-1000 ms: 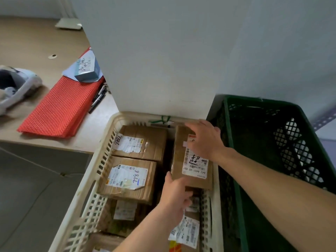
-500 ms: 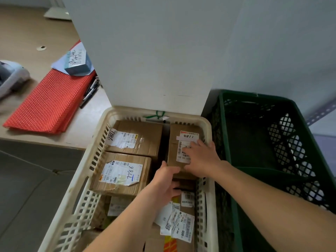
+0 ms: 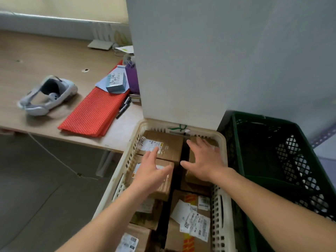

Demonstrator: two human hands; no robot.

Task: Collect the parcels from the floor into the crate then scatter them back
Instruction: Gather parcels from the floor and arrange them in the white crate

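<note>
One parcel label, handwritten "786"

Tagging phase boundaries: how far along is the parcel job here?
Done: collecting, apparently; the cream crate is packed with parcels and the visible floor shows none. In hand: left hand and right hand, both open, are spread over the far parcels. Left: scattering them back out.

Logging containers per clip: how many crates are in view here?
2. A cream crate holding cardboard parcels sits in the lower middle; a dark green crate stands right beside it on the right. Others could lie outside the frame.
</note>
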